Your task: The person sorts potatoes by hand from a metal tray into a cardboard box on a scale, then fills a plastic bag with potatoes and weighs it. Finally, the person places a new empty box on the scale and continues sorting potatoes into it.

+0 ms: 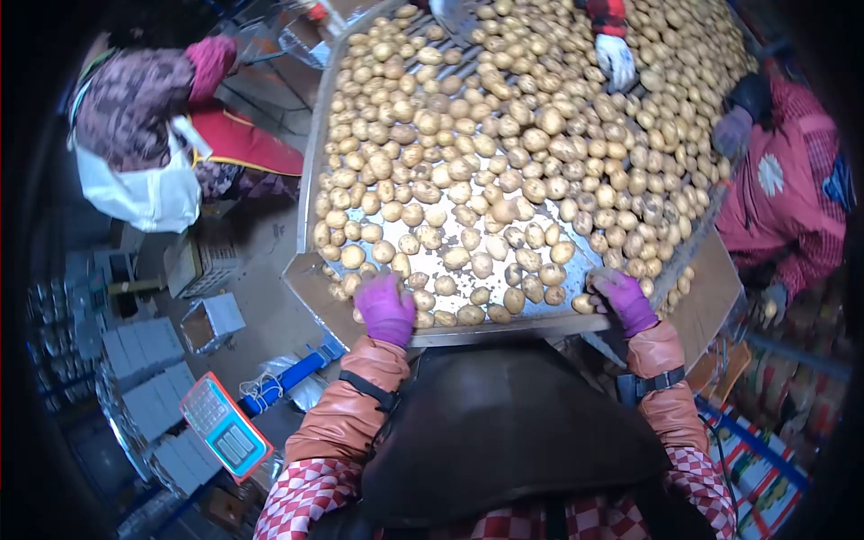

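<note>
Dark apron (pixel 504 423) filling the foreground, just short of the front edge! Beyond it, the big metal table (pixel 311 175), and potatoes (pixel 457 258) blanket it, thinning towards that edge. Now 2 purple-gloved hands: left hand (pixel 387 308) curled at the front-left corner, right hand (pixel 623 297) at the front-right, potatoes beside both; can't tell if either grips. Each potato looks firm, light, bruisable: cup its middle.

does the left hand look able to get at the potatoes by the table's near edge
Probably yes: the left hand is already over that edge of the table, with potatoes right beside it and nothing visible blocking the way.
</note>
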The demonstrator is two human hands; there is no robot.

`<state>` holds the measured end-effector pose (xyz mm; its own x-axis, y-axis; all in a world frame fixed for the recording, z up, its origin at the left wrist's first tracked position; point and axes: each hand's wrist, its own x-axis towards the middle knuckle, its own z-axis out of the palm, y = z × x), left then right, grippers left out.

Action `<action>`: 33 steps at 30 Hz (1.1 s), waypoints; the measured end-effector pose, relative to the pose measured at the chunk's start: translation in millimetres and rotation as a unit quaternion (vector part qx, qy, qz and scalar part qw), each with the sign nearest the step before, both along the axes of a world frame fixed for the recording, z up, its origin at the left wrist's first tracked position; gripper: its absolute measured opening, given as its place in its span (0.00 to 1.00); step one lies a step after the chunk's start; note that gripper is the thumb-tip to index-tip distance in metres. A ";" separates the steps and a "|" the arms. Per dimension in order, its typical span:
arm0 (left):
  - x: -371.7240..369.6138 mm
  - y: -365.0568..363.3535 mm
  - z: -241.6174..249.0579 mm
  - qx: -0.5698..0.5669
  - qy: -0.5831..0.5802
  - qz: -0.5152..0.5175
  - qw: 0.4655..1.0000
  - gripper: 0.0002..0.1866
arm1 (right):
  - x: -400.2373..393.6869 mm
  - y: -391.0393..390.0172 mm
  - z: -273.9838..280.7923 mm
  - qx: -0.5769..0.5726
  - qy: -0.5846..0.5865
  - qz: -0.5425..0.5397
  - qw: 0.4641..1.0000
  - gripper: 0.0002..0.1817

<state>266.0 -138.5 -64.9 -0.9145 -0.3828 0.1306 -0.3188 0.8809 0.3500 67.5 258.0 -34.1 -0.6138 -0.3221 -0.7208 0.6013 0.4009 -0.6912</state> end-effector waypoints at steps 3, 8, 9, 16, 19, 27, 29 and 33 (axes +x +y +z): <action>-24.3 25.1 6.5 0.037 -0.009 -0.076 0.996 0.17 | 4.7 -25.8 -65.9 0.149 0.412 0.431 0.789 0.23; -101.0 19.6 -15.8 0.038 0.042 -0.128 0.990 0.26 | 11.1 -137.2 -27.8 0.247 0.303 0.413 0.823 0.31; -115.0 13.9 -19.3 0.021 0.059 -0.071 0.996 0.29 | 12.5 -148.1 -34.2 0.259 0.310 0.433 0.806 0.30; -37.3 -23.2 -26.2 0.027 0.053 -0.059 0.996 0.22 | -27.5 -185.7 21.1 0.048 0.296 0.287 0.910 0.22; -26.9 -35.7 -21.9 0.050 -0.014 0.038 0.998 0.19 | -69.3 -180.6 3.6 0.050 0.463 0.179 0.867 0.23; -186.8 -77.4 -10.1 -0.027 0.037 0.156 0.987 0.32 | -16.4 -177.9 -5.3 0.012 0.448 0.492 0.746 0.31; -195.7 -68.6 -15.3 -0.007 0.014 0.079 0.997 0.33 | -31.2 -169.9 7.1 -0.103 0.546 0.510 0.657 0.29; -134.4 -26.1 -6.5 -0.025 0.017 -0.122 0.992 0.24 | -34.4 -158.2 15.3 -0.111 0.319 0.398 0.853 0.27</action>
<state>131.5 -164.6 -71.5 -0.9738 -0.1427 0.1768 -0.0825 0.9471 0.3101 33.1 99.8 -18.8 -0.3823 -0.9043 -0.1898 -0.3264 0.3243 -0.8879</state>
